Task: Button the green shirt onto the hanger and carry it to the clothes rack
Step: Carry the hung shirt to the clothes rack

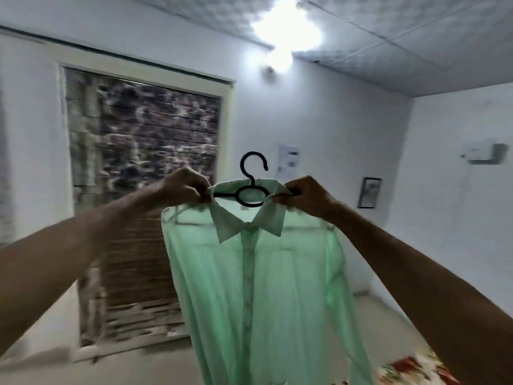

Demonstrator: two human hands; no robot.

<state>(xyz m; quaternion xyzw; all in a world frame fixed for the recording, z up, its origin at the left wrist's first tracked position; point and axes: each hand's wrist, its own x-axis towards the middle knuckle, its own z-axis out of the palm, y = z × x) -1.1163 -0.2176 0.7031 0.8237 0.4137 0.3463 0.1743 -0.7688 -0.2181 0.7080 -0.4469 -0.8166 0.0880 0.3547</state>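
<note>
Green shirt (pixel 266 287) on black hanger (pixel 251 190), held high at centre frame.

Pinched shut at nine o'clock of the hook by the left hand (pixel 184 187) and at three o'clock by the right hand (pixel 301 198), each gripping a hanger end through the collar, likely to keep the shoulders level and the buttoned placket straight. Ready for carrying, by the look of it; no clothes rack in sight, only a blurred window (pixel 144 168) at nine o'clock.

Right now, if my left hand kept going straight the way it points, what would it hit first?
The left hand points right, along the hanger. It would first meet the shirt collar it already pinches, then probably the right hand opposite. Depth is uncertain.
</note>
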